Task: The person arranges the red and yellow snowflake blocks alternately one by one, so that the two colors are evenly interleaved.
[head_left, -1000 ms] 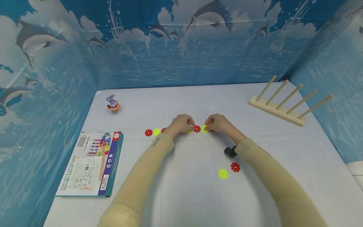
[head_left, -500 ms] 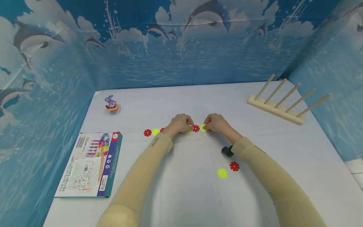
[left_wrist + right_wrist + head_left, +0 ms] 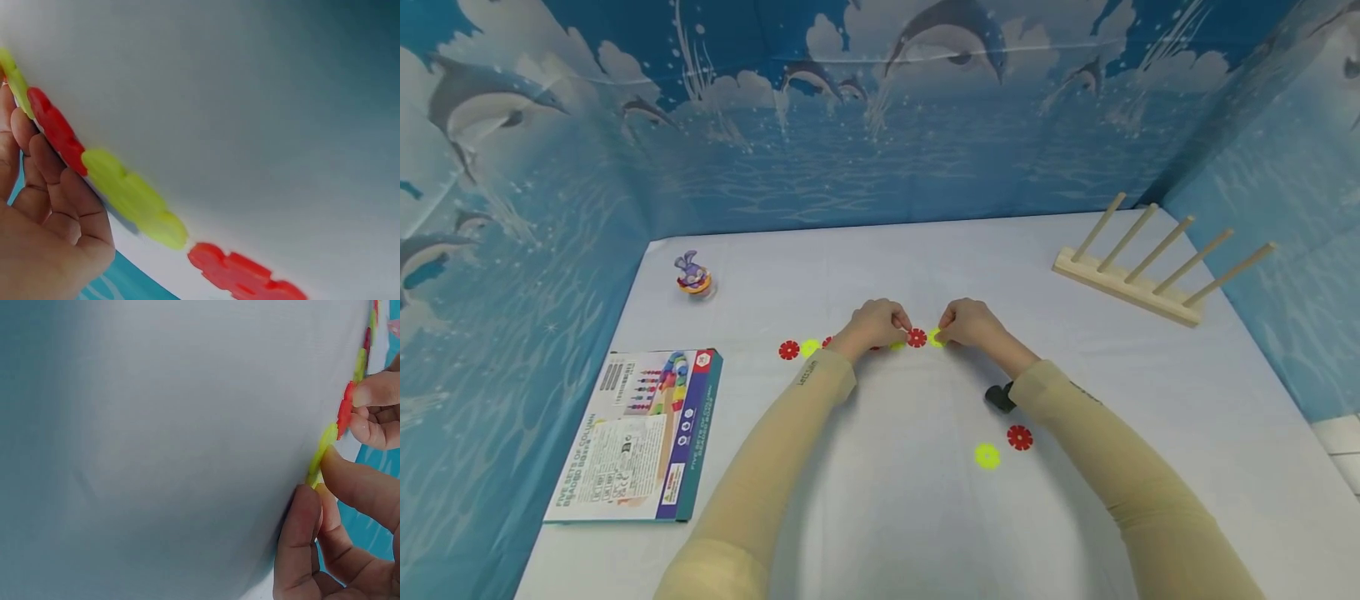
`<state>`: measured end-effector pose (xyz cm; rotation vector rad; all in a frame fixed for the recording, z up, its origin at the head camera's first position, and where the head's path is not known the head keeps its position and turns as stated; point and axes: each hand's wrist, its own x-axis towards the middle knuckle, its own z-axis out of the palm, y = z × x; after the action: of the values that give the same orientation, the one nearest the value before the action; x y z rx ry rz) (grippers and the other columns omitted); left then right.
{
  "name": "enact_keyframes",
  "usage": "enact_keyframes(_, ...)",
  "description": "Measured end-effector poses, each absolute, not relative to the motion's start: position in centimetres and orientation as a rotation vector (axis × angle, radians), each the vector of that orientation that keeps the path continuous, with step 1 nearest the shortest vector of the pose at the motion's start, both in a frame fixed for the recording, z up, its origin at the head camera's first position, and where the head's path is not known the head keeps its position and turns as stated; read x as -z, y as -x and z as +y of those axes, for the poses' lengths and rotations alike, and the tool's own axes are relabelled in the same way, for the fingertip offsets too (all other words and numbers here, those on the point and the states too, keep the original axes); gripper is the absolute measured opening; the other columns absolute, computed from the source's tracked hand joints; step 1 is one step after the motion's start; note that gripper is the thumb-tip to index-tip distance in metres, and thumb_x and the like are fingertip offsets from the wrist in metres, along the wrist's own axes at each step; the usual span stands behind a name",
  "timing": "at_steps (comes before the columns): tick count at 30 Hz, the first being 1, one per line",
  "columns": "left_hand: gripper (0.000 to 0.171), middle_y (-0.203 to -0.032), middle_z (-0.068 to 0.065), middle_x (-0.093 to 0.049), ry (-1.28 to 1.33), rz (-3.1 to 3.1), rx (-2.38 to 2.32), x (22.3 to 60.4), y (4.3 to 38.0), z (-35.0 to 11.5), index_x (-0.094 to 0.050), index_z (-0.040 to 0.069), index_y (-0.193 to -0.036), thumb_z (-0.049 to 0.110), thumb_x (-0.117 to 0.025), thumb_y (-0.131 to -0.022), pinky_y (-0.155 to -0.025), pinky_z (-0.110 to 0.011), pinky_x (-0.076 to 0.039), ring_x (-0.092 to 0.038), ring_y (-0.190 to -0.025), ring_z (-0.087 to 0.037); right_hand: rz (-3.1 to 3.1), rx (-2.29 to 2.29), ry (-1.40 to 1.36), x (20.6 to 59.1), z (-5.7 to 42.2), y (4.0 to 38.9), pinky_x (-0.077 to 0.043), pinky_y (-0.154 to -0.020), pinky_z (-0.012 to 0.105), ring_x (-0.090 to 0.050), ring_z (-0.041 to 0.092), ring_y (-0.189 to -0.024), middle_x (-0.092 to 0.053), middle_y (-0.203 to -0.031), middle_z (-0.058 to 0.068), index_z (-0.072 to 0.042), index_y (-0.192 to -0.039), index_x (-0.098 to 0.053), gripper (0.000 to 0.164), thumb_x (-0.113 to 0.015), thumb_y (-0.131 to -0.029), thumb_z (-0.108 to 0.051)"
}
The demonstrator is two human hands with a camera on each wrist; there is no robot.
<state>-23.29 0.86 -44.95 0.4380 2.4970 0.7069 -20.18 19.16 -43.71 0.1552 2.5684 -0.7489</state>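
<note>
A row of alternating red and yellow-green notched plastic discs, like flower-shaped linking discs, lies across the table in the head view. My left hand [image 3: 874, 327] pinches a red disc [image 3: 917, 337] near the row's right end, and its palm covers part of the row. At that end my right hand [image 3: 973, 322] pinches a yellow-green disc [image 3: 936, 337] between thumb and fingers. In the right wrist view this yellow-green disc [image 3: 322, 453] meets the red disc [image 3: 344, 411]; whether they interlock cannot be told. The left wrist view shows further discs [image 3: 134, 197] beside the left fingers.
Near the right forearm lie a loose red disc [image 3: 1019, 437], a loose yellow-green disc [image 3: 987, 456] and a black object [image 3: 999, 397], partly hidden by the sleeve. A wooden peg rack [image 3: 1127, 286] stands back right. At left are a box [image 3: 632, 437] and a rabbit figurine [image 3: 693, 275].
The whole head view has shifted slightly. Both hands keep their hold at the row's right end, with hardly any visible movement.
</note>
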Motion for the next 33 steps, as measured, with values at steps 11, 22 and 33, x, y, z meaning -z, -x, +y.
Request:
enact_keyframes(11, 0.017, -0.097, -0.002, -0.060, -0.521, 2.517, -0.703, 45.0, 23.2, 1.4, -0.068, 0.013, -0.105, 0.017, -0.071, -0.089, -0.081, -0.031, -0.043, -0.052, -0.089, -0.017, 2.584, 0.795, -0.146, 44.0, 19.6, 20.1, -0.043, -0.064, 0.023, -0.053, 0.017, -0.076, -0.063, -0.091, 0.010, -0.001, -0.097, -0.065, 0.019, -0.072, -0.088, -0.016)
enact_keyframes(22, 0.013, -0.098, -0.001, -0.063, -0.619, 2.548, -0.635, 45.0, 23.3, 2.4, -0.069, 0.014, -0.102, 0.021, -0.069, -0.091, -0.093, -0.040, -0.042, -0.054, -0.091, -0.018, 2.606, 0.851, -0.109, 44.2, 19.9, 20.1, -0.042, -0.062, 0.023, -0.053, 0.016, -0.073, -0.063, -0.087, 0.008, -0.002, -0.094, -0.066, 0.016, -0.072, -0.088, -0.016)
enact_keyframes(33, 0.020, -0.101, -0.003, -0.064, -0.717, 2.537, -0.650, 45.4, 23.1, 3.6, -0.069, 0.013, -0.105, 0.025, -0.072, -0.090, -0.091, -0.039, -0.043, -0.055, -0.093, -0.016, 2.631, 0.867, -0.069, 44.4, 20.1, 19.9, -0.042, -0.060, 0.023, -0.053, 0.016, -0.071, -0.065, -0.085, 0.009, -0.002, -0.093, -0.067, 0.015, -0.071, -0.089, -0.015)
